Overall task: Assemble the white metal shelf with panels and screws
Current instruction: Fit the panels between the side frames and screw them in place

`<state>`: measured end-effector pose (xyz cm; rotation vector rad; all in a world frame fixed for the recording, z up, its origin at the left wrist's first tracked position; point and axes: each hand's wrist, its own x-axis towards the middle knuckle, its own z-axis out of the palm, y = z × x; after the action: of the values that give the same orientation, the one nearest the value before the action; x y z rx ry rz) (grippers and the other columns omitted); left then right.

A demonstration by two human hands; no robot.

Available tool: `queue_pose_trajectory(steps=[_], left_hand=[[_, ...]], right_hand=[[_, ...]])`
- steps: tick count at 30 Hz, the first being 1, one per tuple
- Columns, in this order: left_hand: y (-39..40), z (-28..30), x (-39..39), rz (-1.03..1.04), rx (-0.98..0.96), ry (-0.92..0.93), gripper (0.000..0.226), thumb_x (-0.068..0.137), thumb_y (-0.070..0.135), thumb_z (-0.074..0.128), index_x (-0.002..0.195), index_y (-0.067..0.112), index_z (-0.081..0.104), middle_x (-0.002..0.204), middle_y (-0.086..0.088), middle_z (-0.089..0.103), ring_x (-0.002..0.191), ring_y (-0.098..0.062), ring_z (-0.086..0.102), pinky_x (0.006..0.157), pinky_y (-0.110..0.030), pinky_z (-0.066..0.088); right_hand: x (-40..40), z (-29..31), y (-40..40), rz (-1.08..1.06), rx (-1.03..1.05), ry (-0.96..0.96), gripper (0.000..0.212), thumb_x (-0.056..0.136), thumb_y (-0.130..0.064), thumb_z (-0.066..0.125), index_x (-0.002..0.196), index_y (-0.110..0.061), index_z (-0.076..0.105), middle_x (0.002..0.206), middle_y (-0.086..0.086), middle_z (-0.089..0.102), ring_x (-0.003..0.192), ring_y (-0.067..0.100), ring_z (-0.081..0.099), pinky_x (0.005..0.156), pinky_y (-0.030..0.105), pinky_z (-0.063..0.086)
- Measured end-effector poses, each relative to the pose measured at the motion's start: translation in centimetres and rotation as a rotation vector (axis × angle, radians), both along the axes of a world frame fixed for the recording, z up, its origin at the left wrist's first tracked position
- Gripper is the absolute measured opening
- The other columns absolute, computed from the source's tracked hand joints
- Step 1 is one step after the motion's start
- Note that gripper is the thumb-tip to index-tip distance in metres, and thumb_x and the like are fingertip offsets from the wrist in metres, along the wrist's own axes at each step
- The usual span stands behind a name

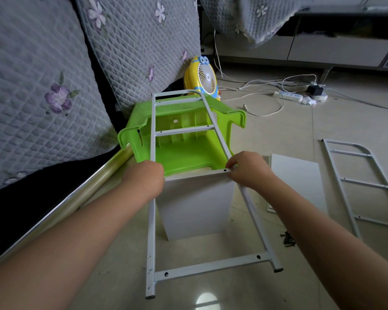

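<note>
— Where is there room around the hands?
— Bare floor [278, 130] beyond and right of the right hand [248, 170]. A second frame [358, 186] and a spare panel [300, 182] lie to its right, screws [288, 239] nearer the person. A sofa [43, 97] crowds the left hand [147, 177].
— What do they hold?
— The right pinches the ladder frame [154, 135] at its rail and rung corner. The left wraps the opposite rail; its fingers are hidden. A white panel [197, 206] stands under that rung, and the frame's far end lies over a green stool [184, 151].
</note>
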<state>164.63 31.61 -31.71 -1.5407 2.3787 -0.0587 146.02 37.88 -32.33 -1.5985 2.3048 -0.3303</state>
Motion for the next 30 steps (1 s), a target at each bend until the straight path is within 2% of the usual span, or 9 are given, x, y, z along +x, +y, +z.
queue_pose_trajectory(steps=[5, 8, 10, 12, 14, 17, 21, 28, 30], left_hand=[[1.2, 0.5, -2.0, -0.130, -0.131, -0.058, 0.029, 0.094, 0.012, 0.045, 0.121, 0.009, 0.056, 0.123, -0.010, 0.049, 0.119, -0.027, 0.047, 0.087, -0.034, 0.043], [1.7, 0.0, -3.1, -0.245, -0.124, 0.045, 0.026, 0.095, 0.018, 0.044, 0.114, 0.009, 0.060, 0.115, -0.009, 0.053, 0.114, -0.029, 0.051, 0.083, -0.035, 0.043], [2.1, -0.4, -4.0, -0.252, -0.072, 0.142, 0.027, 0.096, 0.021, 0.043, 0.111, 0.008, 0.061, 0.113, -0.010, 0.055, 0.111, -0.031, 0.053, 0.082, -0.035, 0.044], [2.5, -0.5, -4.6, -0.269, -0.038, 0.195, 0.028, 0.096, 0.026, 0.043, 0.108, 0.008, 0.060, 0.111, -0.011, 0.055, 0.109, -0.031, 0.053, 0.081, -0.034, 0.044], [2.7, -0.8, -5.0, -0.287, -0.026, 0.228, 0.027, 0.096, 0.028, 0.043, 0.107, 0.009, 0.059, 0.111, -0.010, 0.055, 0.108, -0.029, 0.053, 0.080, -0.033, 0.043], [2.9, -1.0, -5.9, -0.298, -0.030, 0.274, 0.027, 0.096, 0.029, 0.042, 0.112, 0.012, 0.056, 0.113, -0.008, 0.055, 0.109, -0.027, 0.052, 0.079, -0.033, 0.043], [3.1, -0.8, -7.5, -0.300, -0.027, 0.446, 0.047, 0.096, 0.027, 0.041, 0.141, 0.015, 0.034, 0.130, -0.008, 0.048, 0.120, -0.025, 0.046, 0.089, -0.033, 0.040], [3.9, -1.3, -11.6, -0.316, -0.039, 0.469, 0.049, 0.098, 0.031, 0.036, 0.135, -0.001, 0.037, 0.145, -0.015, 0.032, 0.136, -0.023, 0.025, 0.107, -0.030, 0.018], [3.8, -1.7, -12.5, -0.294, -0.024, 0.435, 0.052, 0.099, 0.033, 0.033, 0.136, -0.003, 0.035, 0.148, -0.017, 0.027, 0.140, -0.023, 0.018, 0.110, -0.030, 0.015]], right_hand=[[0.2, -0.2, -0.1, 0.067, 0.039, 0.042, 0.033, 0.086, -0.005, 0.048, 0.116, -0.011, 0.061, 0.117, 0.012, 0.060, 0.110, 0.027, 0.054, 0.080, 0.025, 0.042], [-0.6, -0.6, 0.5, 0.089, -0.004, -0.071, 0.032, 0.087, -0.009, 0.052, 0.118, -0.014, 0.061, 0.092, 0.004, 0.055, 0.096, 0.023, 0.053, 0.069, 0.021, 0.034], [-1.3, -1.0, 1.1, 0.045, -0.051, -0.302, 0.031, 0.088, -0.010, 0.054, 0.118, -0.016, 0.061, 0.080, -0.003, 0.049, 0.079, 0.016, 0.049, 0.059, 0.019, 0.036], [-1.9, -1.3, 1.9, -0.054, -0.075, -0.666, 0.034, 0.089, -0.004, 0.053, 0.120, -0.016, 0.060, 0.076, -0.001, 0.049, 0.067, 0.012, 0.049, 0.054, 0.013, 0.045], [-2.6, -2.0, 2.5, -0.121, -0.080, -0.934, 0.039, 0.090, 0.002, 0.048, 0.125, -0.015, 0.055, 0.079, 0.002, 0.054, 0.066, 0.010, 0.052, 0.064, 0.017, 0.048], [-3.8, -3.0, 3.1, -0.179, -0.103, -1.065, 0.039, 0.092, 0.002, 0.046, 0.127, -0.016, 0.050, 0.088, 0.007, 0.059, 0.070, 0.013, 0.057, 0.070, 0.025, 0.048], [-5.6, -3.8, 3.4, -0.220, -0.072, -0.990, 0.027, 0.092, -0.001, 0.048, 0.117, -0.010, 0.055, 0.083, 0.003, 0.059, 0.071, 0.011, 0.056, 0.067, 0.022, 0.046], [-10.4, -8.0, 5.5, -0.357, 0.041, -0.586, 0.028, 0.090, -0.003, 0.045, 0.114, 0.000, 0.061, 0.099, 0.014, 0.061, 0.085, 0.018, 0.053, 0.063, 0.022, 0.046], [-11.6, -10.1, 6.7, -0.350, 0.136, -0.423, 0.030, 0.091, -0.006, 0.044, 0.115, 0.000, 0.060, 0.112, 0.017, 0.062, 0.089, 0.020, 0.053, 0.075, 0.029, 0.048]])
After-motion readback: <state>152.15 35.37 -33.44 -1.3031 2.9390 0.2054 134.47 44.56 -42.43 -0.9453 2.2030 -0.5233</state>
